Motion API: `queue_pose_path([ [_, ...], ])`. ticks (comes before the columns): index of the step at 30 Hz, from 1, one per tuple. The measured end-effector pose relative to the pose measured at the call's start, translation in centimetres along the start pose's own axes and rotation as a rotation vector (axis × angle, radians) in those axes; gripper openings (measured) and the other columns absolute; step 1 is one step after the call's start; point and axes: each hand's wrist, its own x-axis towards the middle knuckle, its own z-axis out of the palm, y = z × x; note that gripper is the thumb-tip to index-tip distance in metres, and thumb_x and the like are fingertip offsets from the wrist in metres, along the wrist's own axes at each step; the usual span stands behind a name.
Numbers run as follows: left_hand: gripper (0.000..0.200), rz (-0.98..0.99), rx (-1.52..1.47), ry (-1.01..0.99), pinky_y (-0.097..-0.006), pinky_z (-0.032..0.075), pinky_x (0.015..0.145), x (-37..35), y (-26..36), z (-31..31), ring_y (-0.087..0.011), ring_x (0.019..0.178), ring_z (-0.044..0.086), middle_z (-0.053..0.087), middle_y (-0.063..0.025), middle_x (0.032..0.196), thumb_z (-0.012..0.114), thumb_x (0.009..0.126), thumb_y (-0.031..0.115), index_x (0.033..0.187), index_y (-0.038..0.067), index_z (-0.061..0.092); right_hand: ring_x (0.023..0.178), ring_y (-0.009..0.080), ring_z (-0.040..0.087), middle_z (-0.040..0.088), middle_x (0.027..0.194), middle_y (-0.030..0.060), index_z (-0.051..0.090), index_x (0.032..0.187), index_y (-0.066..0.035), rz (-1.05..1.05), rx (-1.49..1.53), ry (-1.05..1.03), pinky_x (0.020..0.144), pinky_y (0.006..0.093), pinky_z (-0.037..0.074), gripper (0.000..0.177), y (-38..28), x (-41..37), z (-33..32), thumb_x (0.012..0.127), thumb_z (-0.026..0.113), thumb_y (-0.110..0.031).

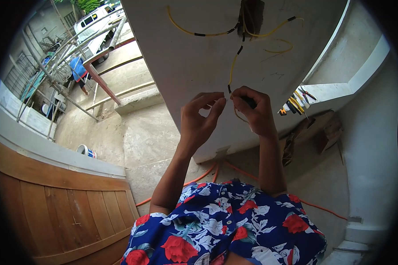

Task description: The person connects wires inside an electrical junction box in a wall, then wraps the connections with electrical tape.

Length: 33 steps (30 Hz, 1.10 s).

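Note:
A yellow wire [232,70] with black-wrapped sections hangs from the square hole [252,17] in the pale wall [194,66]. My right hand [255,110] pinches its lower end with thumb and forefinger. A dark thing [250,102] shows inside that palm, too hidden to name. Below the fingers, a thin wire loop [239,115] curves down. My left hand [201,117] is just left of the wire end. Its thumb and forefinger tips come together in a pinch, and anything between them is too small to make out.
Other yellow wires [181,27] stick out from the hole. Pliers and other hand tools [296,104] lie on a ledge at the right. Orange tubing [241,171] runs across the floor. A wooden door [66,212] stands left; outside, a person in blue [78,68] bends near railings.

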Motion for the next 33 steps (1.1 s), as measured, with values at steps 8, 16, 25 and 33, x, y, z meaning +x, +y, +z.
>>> queue_pose_path([
  [8,0.015,0.176,0.161,0.055,-0.0296,0.052,0.075,1.3,1.4,0.6,-0.0159,0.082,0.068,0.073,-0.0105,0.090,0.071,0.085,0.010,0.098,0.003,0.075,0.065,0.0054,0.052,0.062,0.076,0.0009,0.065,0.095,0.001,0.005,-0.080,0.001,0.058,0.0234,0.042,0.012,-1.1,-0.5,0.6,0.091,0.063,-0.010],
  [16,0.013,0.132,0.128,0.009,-0.0305,0.052,0.070,2.2,0.5,1.6,-0.0161,0.074,0.068,0.070,-0.0105,0.081,0.066,0.086,0.011,0.088,-0.001,0.070,0.059,0.0044,0.049,0.058,0.070,0.0007,0.063,0.094,0.001,-0.032,-0.159,0.040,0.052,0.0229,0.039,0.010,-1.5,-0.9,1.0,0.091,0.061,-0.008],
  [25,0.025,-0.102,-0.373,-0.180,-0.0307,0.053,0.077,2.5,-1.1,1.5,-0.0162,0.083,0.066,0.071,-0.0108,0.088,0.062,0.092,0.017,0.098,-0.006,0.069,0.059,0.0080,0.055,0.061,0.070,0.0035,0.063,0.093,0.001,-0.006,-0.094,0.072,0.055,0.0258,0.044,0.008,-1.6,-1.8,0.4,0.090,0.062,-0.007],
  [33,0.013,0.226,0.586,-0.188,-0.0369,0.052,0.058,4.4,3.0,-0.4,-0.0315,0.060,0.066,0.066,-0.0137,0.064,0.067,0.074,0.017,0.071,0.004,0.070,0.072,0.0288,0.061,0.059,0.082,0.0132,0.058,0.091,0.000,-0.405,-0.700,0.145,0.064,0.0379,0.048,0.008,-1.3,-1.5,1.5,0.083,0.059,0.002],
])
